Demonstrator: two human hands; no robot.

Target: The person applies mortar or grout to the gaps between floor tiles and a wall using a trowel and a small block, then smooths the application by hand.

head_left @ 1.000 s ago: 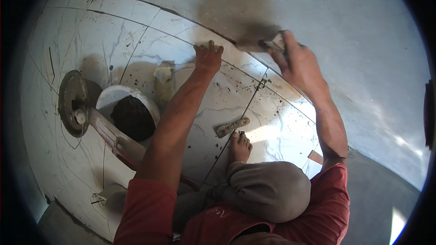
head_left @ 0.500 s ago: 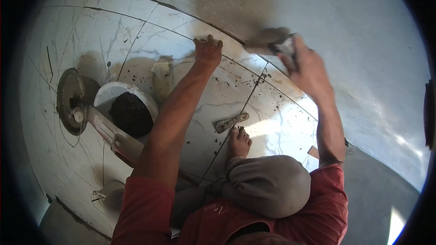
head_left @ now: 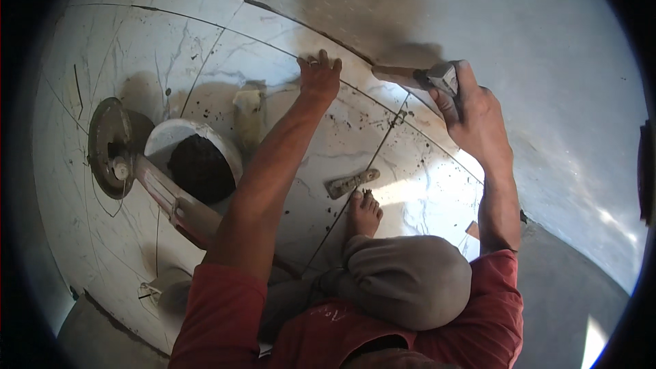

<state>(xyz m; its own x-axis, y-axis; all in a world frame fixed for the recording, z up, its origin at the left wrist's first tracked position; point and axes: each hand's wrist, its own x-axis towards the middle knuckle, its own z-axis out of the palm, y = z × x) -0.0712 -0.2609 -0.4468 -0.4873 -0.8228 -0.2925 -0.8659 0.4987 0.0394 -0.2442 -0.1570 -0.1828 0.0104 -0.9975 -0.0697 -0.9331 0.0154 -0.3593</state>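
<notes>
The step in hand looks like working along the seam where the narrow strip of white, grey-veined tiles [head_left: 290,37] meets the smooth grey plastered wall [head_left: 492,27]. The right hand [head_left: 476,115] is closed around a grey, dirt-stained hand tool, apparently a trowel with a thin brownish blade [head_left: 443,78], which sits at its thumb and reaches out beyond it on the left. That blade's long axis runs roughly with the seam, its tip pointing leftward, toward the left hand's side; whether it touches the wall I cannot tell. The left hand [head_left: 319,82] grips nothing, its fingers spread apart and resting on the tiles. Below and left of it stands a round white bucket [head_left: 157,143] of dark, crumbly mix [head_left: 201,171]. The next move seems to call for a firm right-hand grip and the blade kept aligned with the seam, clear of the left fingers.
</notes>
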